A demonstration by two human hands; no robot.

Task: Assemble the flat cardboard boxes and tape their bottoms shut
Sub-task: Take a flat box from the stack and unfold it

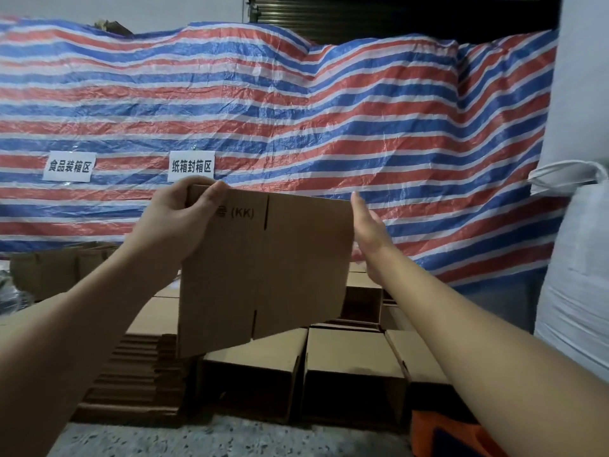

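A flat brown cardboard box (pixel 270 268) printed "(KK)" is held up in front of me, tilted slightly. My left hand (pixel 178 222) grips its upper left corner, fingers curled over the top edge. My right hand (pixel 367 235) is flat with straight fingers against the box's right edge; its far side is hidden behind the cardboard. Below lie a stack of flat boxes (pixel 138 367) and several assembled boxes (pixel 349 367) on their sides, open ends toward me.
A red, white and blue striped tarp (pixel 296 110) with two paper signs hangs behind. A large white sack (pixel 576 265) stands at the right. More cardboard (pixel 59 268) sits at the left. An orange object (pixel 454 437) lies at the bottom right on the speckled floor.
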